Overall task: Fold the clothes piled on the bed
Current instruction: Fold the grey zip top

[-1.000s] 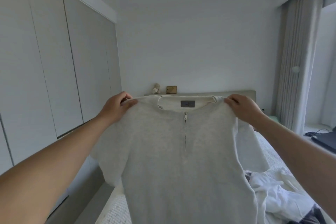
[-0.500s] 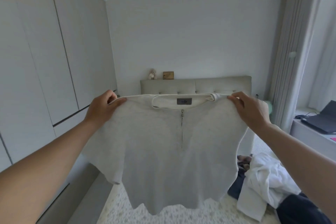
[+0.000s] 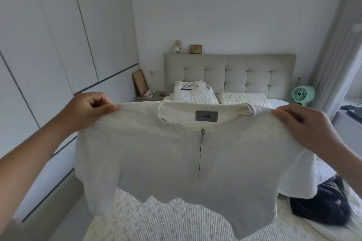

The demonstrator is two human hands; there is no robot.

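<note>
Hands hold the pale grey knit short-sleeved top (image 3: pixel 176 162) spread above the bed's ribbed white cover (image 3: pixel 156 221). Left hand (image 3: pixel 88 111) and right hand (image 3: pixel 305 129) each pinch a shoulder, likely to hang it flat before folding.

Tufted headboard (image 3: pixel 244 76) against white wall (image 3: pixel 225 10), wardrobe doors (image 3: pixel 49 35) left.

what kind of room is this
A bedroom, most likely in a home. A bed with a tufted headboard and pillows fills the middle, built-in wardrobe doors line the left wall, and a small bedside table stands beside the bed.
</note>
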